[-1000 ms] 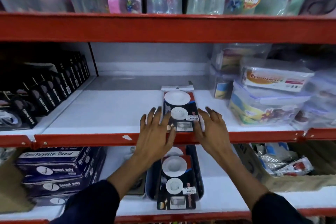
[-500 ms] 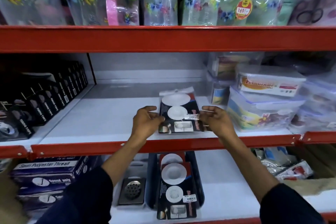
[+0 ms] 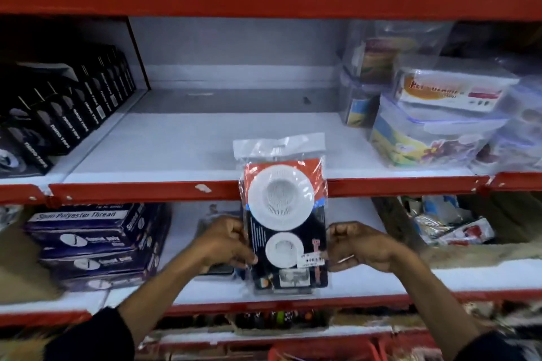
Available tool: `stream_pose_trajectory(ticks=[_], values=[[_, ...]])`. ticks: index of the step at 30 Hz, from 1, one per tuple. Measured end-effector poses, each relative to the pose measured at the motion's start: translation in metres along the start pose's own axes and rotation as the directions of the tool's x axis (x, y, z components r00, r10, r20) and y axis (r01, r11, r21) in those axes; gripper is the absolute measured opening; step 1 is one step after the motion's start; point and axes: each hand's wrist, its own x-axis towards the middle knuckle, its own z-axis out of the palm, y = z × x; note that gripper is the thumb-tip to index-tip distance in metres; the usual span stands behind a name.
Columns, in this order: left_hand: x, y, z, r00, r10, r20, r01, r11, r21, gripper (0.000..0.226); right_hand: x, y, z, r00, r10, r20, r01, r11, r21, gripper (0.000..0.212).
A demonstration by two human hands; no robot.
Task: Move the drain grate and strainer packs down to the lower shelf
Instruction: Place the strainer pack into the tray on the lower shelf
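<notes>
A strainer pack (image 3: 286,224), a black and red card with two white round strainers in clear wrap, hangs upright in front of the red shelf edge. My left hand (image 3: 225,243) pinches its left side and my right hand (image 3: 356,246) pinches its right side. The pack covers most of what lies behind it on the lower shelf (image 3: 366,281); only a dark corner of another pack (image 3: 217,269) shows beside my left hand. The upper shelf (image 3: 190,143) holds no strainer pack.
Black tape boxes (image 3: 67,117) fill the upper shelf's left, clear lidded food containers (image 3: 431,126) its right. On the lower shelf, blue polyester thread boxes (image 3: 93,240) sit left and a cardboard box of foil packets (image 3: 457,226) right. Red rails (image 3: 146,189) front each shelf.
Both hands closed on the strainer pack lying on the upper shelf, lifted it off and brought it down and toward me; it is now upright in front of the lower shelf.
</notes>
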Motion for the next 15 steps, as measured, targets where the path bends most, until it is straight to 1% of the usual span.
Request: stream_pose_trajectory(ticks=[2, 5, 8, 11, 15], values=[[0.003, -0.024, 0.008, 0.998, -0.061, 0.033, 0.060, 0.998, 0.015, 0.042, 0.007, 0.023, 0.006, 0.993, 0.115, 0.012, -0.115, 0.993, 0.021, 0.033], [0.007, -0.060, 0.020, 0.986, -0.148, 0.074, 0.144, 0.988, 0.058, 0.039, 0.015, 0.057, 0.017, 0.962, 0.267, 0.058, -0.270, 0.961, 0.051, 0.030], [0.008, -0.084, 0.032, 0.971, -0.212, 0.107, 0.201, 0.974, 0.104, 0.040, 0.021, 0.082, 0.025, 0.938, 0.341, 0.068, -0.343, 0.939, 0.025, 0.026], [0.015, -0.092, 0.039, 0.973, -0.212, 0.092, 0.203, 0.974, 0.097, 0.044, 0.023, 0.087, 0.030, 0.944, 0.331, 0.001, -0.331, 0.943, 0.025, 0.020], [0.032, -0.084, 0.040, 0.978, -0.206, 0.037, 0.205, 0.978, 0.036, 0.054, 0.028, 0.075, 0.029, 0.957, 0.234, -0.169, -0.234, 0.972, 0.021, 0.022]])
